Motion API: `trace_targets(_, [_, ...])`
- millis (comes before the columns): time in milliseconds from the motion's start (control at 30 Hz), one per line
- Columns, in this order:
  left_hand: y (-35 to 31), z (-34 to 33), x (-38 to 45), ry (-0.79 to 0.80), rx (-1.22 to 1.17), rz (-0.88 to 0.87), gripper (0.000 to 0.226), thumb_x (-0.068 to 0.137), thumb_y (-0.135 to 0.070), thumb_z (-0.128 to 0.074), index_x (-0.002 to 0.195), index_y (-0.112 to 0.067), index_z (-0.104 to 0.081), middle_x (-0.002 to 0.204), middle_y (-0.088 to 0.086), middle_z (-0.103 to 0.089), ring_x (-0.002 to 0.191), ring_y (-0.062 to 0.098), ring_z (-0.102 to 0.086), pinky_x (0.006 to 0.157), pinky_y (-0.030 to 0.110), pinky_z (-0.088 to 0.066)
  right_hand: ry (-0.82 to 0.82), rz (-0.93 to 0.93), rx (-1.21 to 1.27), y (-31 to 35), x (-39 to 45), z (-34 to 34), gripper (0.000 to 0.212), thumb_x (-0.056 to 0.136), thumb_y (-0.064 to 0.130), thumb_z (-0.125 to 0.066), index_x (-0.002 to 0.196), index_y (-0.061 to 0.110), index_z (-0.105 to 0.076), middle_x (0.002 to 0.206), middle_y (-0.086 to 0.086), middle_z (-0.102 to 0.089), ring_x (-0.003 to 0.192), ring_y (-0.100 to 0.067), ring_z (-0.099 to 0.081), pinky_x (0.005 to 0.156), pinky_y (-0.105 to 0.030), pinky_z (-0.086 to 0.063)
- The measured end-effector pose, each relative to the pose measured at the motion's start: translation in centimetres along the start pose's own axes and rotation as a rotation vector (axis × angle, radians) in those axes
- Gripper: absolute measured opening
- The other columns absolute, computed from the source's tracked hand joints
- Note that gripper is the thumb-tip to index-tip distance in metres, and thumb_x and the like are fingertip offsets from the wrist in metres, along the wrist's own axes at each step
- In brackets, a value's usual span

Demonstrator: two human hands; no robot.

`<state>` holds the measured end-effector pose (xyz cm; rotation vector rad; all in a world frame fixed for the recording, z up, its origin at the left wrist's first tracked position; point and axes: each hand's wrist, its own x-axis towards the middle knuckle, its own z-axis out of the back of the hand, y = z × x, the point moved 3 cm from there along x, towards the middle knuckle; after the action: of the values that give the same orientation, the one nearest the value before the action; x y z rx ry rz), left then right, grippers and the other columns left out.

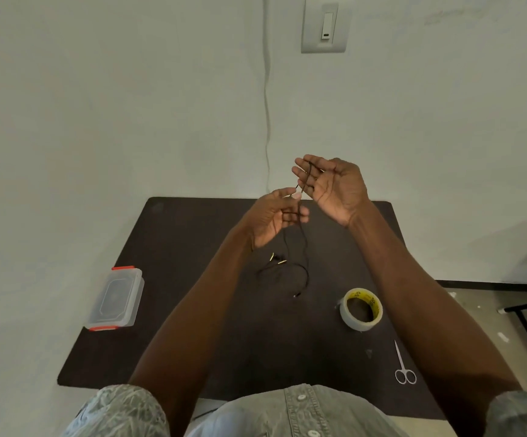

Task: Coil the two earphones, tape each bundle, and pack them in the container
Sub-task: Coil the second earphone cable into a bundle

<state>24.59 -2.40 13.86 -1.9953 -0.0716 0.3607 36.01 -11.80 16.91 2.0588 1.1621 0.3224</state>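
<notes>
1. A thin black earphone cable [303, 238] hangs from both raised hands to the dark table [192, 310], ending in gold-tipped plugs [276, 259].
2. The right hand [334, 187] has straight fingers wrapped by cable; the left hand [274, 219] pinches the cable.
3. The container [117, 298] sits at the table's left edge; the tape roll [361, 309] and scissors [404, 364] lie right, well apart.
</notes>
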Motion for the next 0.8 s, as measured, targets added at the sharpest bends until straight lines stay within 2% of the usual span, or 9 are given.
trace_targets(100, [-0.7,1.8,-0.6,-0.089,0.206,-0.021,0.024,0.095,-0.015,-0.057,0.112,0.002,-0.06,0.062,-0.002,-0.054,0.058,0.012,-0.049,0.07,0.032,-0.049,-0.085,0.032,-0.393,0.4,0.3,1.7,0.04,0.088,-0.002,-0.053,0.127,0.003,-0.055,0.124,-0.007,-0.063,0.118,-0.018,-0.061,0.095,-0.025,-0.046])
trace_targets(167, [-1.4,3.3,-1.1,-0.061,0.317,0.023,0.019,0.095,-0.019,-0.057,0.097,-0.002,-0.065,0.059,-0.003,-0.048,0.052,0.01,-0.044,0.062,0.029,-0.043,-0.154,0.078,-0.746,0.7,0.4,2.8,0.039,0.092,0.007,-0.06,0.13,0.008,-0.057,0.125,-0.001,-0.065,0.116,-0.012,-0.062,0.102,-0.026,-0.045])
trace_targets(233, [-1.9,4.3,-1.8,0.005,0.383,0.076,0.019,0.096,-0.021,-0.055,0.093,-0.004,-0.064,0.059,-0.002,-0.049,0.05,0.01,-0.044,0.056,0.026,-0.04,-0.259,0.14,-0.9,1.0,0.6,4.1,0.027,0.093,0.012,-0.062,0.119,0.011,-0.065,0.119,-0.002,-0.069,0.106,-0.009,-0.067,0.097,-0.023,-0.048])
trace_targets(333, [-2.7,4.7,-2.8,0.028,0.411,0.09,0.019,0.098,-0.02,-0.05,0.095,-0.006,-0.062,0.062,-0.001,-0.051,0.049,0.009,-0.042,0.046,0.021,-0.035,-0.452,0.128,-1.134,0.9,1.0,6.2,0.016,0.092,0.012,-0.056,0.094,0.007,-0.071,0.099,-0.013,-0.074,0.088,-0.019,-0.073,0.081,-0.027,-0.054])
trace_targets(433, [-2.6,4.8,-2.9,-0.046,0.424,0.085,0.017,0.099,-0.019,-0.05,0.096,-0.007,-0.061,0.061,-0.002,-0.049,0.043,0.005,-0.035,0.037,0.017,-0.024,-0.456,0.014,-1.744,-0.4,0.7,5.2,0.023,0.089,0.017,-0.058,0.102,0.005,-0.072,0.107,-0.014,-0.071,0.102,-0.03,-0.065,0.087,-0.032,-0.048])
trace_targets(533, [-2.0,4.5,-2.5,-0.073,0.423,0.11,0.017,0.098,-0.019,-0.051,0.095,-0.007,-0.062,0.06,-0.004,-0.049,0.04,0.003,-0.031,0.033,0.015,-0.02,-0.072,0.082,-1.517,-2.6,-0.2,0.9,0.041,0.092,0.022,-0.063,0.133,0.015,-0.058,0.137,-0.003,-0.056,0.127,-0.018,-0.051,0.103,-0.026,-0.036])
trace_targets(633, [-1.3,4.3,-2.3,-0.053,0.427,0.155,0.016,0.098,-0.018,-0.051,0.094,-0.009,-0.064,0.063,-0.002,-0.048,0.038,0.002,-0.03,0.032,0.014,-0.018,0.162,0.017,-1.319,-4.0,-1.2,-0.9,0.024,0.093,0.016,-0.063,0.116,0.012,-0.067,0.101,0.012,-0.072,0.1,-0.005,-0.065,0.091,-0.019,-0.045])
trace_targets(700, [-1.1,4.9,-2.7,-0.028,0.42,0.17,0.018,0.098,-0.022,-0.052,0.094,-0.007,-0.062,0.064,-0.001,-0.044,0.039,0.003,-0.03,0.033,0.015,-0.019,0.089,0.073,-1.346,-3.6,-1.5,-0.4,0.013,0.094,0.015,-0.062,0.096,0.008,-0.073,0.072,0.014,-0.07,0.075,-0.003,-0.064,0.074,-0.017,-0.046])
trace_targets(800, [-1.1,6.3,-3.8,0.036,0.427,0.175,0.021,0.099,-0.022,-0.049,0.098,-0.006,-0.062,0.063,-0.002,-0.042,0.043,0.005,-0.032,0.037,0.017,-0.022,-0.272,0.192,-1.346,-1.9,-1.8,1.5,0.017,0.095,0.016,-0.057,0.092,0.012,-0.073,0.077,0.004,-0.07,0.072,-0.01,-0.061,0.061,-0.016,-0.042])
